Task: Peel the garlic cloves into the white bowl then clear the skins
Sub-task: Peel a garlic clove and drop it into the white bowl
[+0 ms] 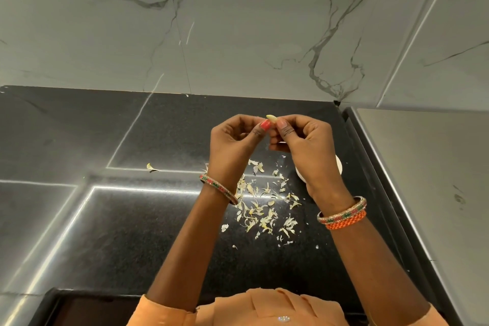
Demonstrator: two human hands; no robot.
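Your two hands pinch one garlic clove [272,118] between them, held up above the black counter [132,233]. Your left hand [232,145] squeezes it with thumb and fingertip, and your right hand [307,145] squeezes the other end. Just under your right hand sits the white bowl [338,167], mostly hidden, so you cannot see inside it. Lots of little garlic skins [264,206] lie scattered on the counter between your wrists. One more bit of skin [150,167] lies off to the left, well apart. Behind the counter stands a grey marble wall [238,34].
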